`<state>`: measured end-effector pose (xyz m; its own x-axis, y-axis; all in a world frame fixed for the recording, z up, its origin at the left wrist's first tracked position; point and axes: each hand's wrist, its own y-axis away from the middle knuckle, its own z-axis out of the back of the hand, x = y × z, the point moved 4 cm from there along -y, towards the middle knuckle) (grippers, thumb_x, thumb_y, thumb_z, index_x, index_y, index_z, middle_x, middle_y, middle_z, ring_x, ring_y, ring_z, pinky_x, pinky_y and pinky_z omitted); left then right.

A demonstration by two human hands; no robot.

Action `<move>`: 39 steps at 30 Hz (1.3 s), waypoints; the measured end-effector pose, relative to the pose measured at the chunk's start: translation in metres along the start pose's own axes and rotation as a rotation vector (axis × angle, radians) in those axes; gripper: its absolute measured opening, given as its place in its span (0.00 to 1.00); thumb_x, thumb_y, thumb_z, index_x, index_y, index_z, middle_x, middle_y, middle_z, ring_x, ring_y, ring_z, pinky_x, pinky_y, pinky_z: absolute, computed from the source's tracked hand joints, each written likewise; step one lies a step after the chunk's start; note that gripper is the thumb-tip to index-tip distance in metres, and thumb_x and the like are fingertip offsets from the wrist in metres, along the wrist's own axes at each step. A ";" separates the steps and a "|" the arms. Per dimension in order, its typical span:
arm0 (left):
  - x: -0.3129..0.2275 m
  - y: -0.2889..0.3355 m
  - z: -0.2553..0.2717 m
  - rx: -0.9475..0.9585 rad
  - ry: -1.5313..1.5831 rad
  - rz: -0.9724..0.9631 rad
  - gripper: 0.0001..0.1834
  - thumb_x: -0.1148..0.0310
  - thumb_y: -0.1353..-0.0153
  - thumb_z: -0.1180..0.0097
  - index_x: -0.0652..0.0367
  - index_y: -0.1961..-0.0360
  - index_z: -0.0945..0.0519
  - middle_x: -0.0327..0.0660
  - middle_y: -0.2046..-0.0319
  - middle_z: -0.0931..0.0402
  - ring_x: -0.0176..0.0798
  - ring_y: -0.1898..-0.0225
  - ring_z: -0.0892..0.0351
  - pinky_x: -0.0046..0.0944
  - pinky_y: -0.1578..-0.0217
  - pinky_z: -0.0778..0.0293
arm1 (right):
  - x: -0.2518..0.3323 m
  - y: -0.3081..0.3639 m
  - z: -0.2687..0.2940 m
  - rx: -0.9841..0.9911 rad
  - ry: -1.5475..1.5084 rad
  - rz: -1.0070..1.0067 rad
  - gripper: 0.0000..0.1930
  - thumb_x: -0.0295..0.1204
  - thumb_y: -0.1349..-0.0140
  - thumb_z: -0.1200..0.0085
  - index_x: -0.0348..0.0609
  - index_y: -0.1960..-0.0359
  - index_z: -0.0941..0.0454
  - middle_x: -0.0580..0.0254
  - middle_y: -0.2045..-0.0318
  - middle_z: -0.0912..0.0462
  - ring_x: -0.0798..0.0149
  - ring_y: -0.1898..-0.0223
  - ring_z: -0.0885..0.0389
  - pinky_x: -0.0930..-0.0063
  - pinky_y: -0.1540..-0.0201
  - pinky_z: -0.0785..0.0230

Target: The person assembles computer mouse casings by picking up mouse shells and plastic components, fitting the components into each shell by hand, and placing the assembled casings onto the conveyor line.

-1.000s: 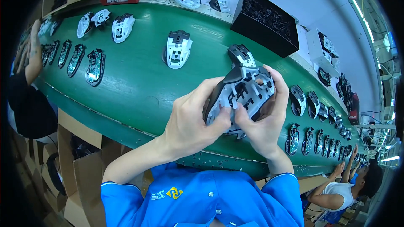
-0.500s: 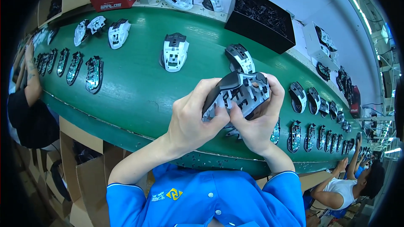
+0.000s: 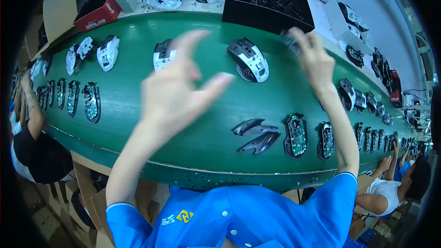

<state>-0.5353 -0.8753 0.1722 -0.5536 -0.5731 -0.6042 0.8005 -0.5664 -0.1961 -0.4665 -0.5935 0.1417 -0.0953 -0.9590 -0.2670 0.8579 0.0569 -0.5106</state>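
Note:
My left hand (image 3: 172, 87) is raised over the green work surface, thumb and fingers spread, smeared by motion and holding nothing. Behind it a white and dark grey mouse shell (image 3: 162, 54) is partly hidden. My right hand (image 3: 317, 62) reaches far forward to the front corner of a black box (image 3: 271, 16) full of small dark parts. A blurred dark grey piece (image 3: 289, 42) is at its fingertips; its kind cannot be made out. Between my hands lies another mouse shell (image 3: 250, 59). Two grey curved side pieces (image 3: 259, 143) lie nearer to me, beside a mouse base with a green circuit board (image 3: 296, 135).
Several circuit-board bases (image 3: 92, 103) line both sides, and more shells (image 3: 108, 53) stand at the left. A white ledge (image 3: 193, 8) behind holds shells and a red box (image 3: 98, 16). Co-workers sit at the far left and right (image 3: 379, 193).
Both hands held a mouse shell together; it is no longer between them. My left hand has opened and moved up and left; my right hand has reached forward to the box. The view has shifted.

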 end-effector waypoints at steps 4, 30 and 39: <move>-0.026 -0.059 -0.100 0.135 -0.387 -0.124 0.38 0.34 0.45 0.53 0.46 0.39 0.34 0.47 0.78 0.21 0.48 0.74 0.19 0.44 0.75 0.25 | 0.032 0.017 -0.024 0.110 0.066 0.261 0.31 0.24 0.53 0.45 0.57 0.43 0.31 0.65 0.57 0.30 0.65 0.60 0.26 0.76 0.74 0.24; 0.047 -0.028 -0.040 0.173 -0.049 -0.410 0.38 0.66 0.67 0.26 0.58 0.49 0.29 0.46 0.53 0.26 0.49 0.46 0.30 0.52 0.39 0.41 | -0.059 -0.155 -0.054 0.294 -0.671 -0.149 0.12 0.29 0.46 0.43 0.43 0.59 0.17 0.58 0.63 0.16 0.63 0.62 0.18 0.71 0.55 0.27; 0.058 -0.007 0.016 -0.059 0.272 -0.288 0.39 0.70 0.69 0.24 0.58 0.49 0.28 0.43 0.52 0.25 0.50 0.42 0.31 0.47 0.43 0.33 | -0.003 -0.186 -0.103 0.414 -0.576 0.050 0.13 0.29 0.50 0.44 0.41 0.62 0.19 0.56 0.63 0.18 0.55 0.60 0.19 0.66 0.55 0.27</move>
<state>-0.5766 -0.9141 0.1514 -0.6826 -0.2132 -0.6990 0.6375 -0.6413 -0.4270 -0.6781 -0.5727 0.1530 0.1334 -0.9589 0.2503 0.9865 0.1042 -0.1262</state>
